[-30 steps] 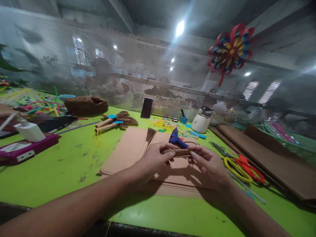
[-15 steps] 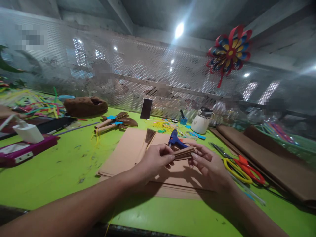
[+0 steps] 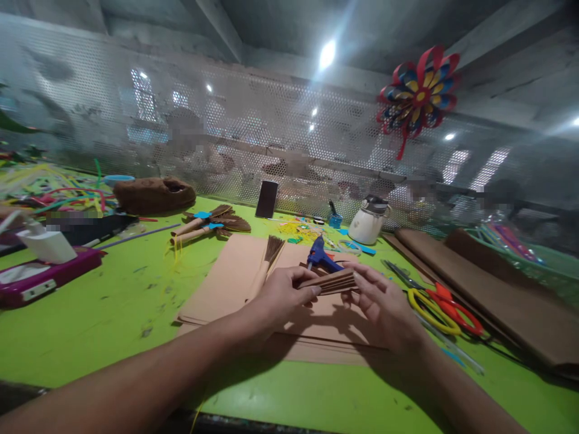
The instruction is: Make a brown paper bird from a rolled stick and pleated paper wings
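Between my two hands, above a stack of light brown paper sheets, is a strip of brown paper folded into pleats. My left hand pinches its left end between thumb and fingers. At the other end, the thumb and fingertips of my right hand grip the pleats. Just behind the strip lies a blue glue gun, its tip pointing away to the left. A rolled paper handle with a fringed brown end rests on the sheets, partly hidden by my left hand.
Yellow-handled scissors and red-handled scissors lie to the right, beside folded brown paper. Two finished paper pieces with blue ties sit back left. A purple power strip, a phone and a white jug stand around.
The pleated strip has turned slightly in my fingers, so more of its folded edges face me. Both hands stay in nearly the same place. The whole view has shifted very slightly.
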Demonstrator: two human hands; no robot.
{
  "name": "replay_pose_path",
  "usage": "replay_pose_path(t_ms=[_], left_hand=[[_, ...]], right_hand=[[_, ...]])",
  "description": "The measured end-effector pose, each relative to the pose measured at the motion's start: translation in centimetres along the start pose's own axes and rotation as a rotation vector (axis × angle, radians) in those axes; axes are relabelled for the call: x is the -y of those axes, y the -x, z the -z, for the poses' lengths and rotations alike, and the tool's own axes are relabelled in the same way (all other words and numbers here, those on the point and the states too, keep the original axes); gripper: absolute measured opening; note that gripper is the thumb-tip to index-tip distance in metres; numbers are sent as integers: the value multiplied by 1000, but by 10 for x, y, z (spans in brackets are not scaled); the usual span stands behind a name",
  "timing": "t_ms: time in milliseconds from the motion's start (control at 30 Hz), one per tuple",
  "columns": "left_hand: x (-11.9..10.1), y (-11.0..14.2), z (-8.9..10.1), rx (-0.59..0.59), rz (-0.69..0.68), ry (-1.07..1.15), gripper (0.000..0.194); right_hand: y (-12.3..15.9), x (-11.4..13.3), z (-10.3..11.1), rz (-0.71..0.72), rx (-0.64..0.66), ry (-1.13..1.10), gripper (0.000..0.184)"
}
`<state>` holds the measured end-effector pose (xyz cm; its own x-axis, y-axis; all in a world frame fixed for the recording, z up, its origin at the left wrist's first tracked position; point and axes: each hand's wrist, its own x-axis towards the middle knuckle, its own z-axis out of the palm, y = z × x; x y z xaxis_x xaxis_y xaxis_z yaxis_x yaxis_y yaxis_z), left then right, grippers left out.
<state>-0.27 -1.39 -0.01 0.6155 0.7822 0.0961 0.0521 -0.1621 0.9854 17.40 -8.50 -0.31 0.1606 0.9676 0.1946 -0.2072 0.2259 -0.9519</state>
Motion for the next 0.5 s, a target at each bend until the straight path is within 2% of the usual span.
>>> replay_pose_path(t_ms=[233, 367, 500], left_hand=[[-2, 1, 0, -7, 12, 17, 23], [1, 1, -3, 13, -13, -22, 20], [5, 2, -4, 39, -82, -104, 20]], right_hand=[[-6, -7, 4, -57, -80, 78, 36], [-3, -10, 0, -38, -51, 174, 35], [-1, -12, -4, -87, -23, 196, 31]])
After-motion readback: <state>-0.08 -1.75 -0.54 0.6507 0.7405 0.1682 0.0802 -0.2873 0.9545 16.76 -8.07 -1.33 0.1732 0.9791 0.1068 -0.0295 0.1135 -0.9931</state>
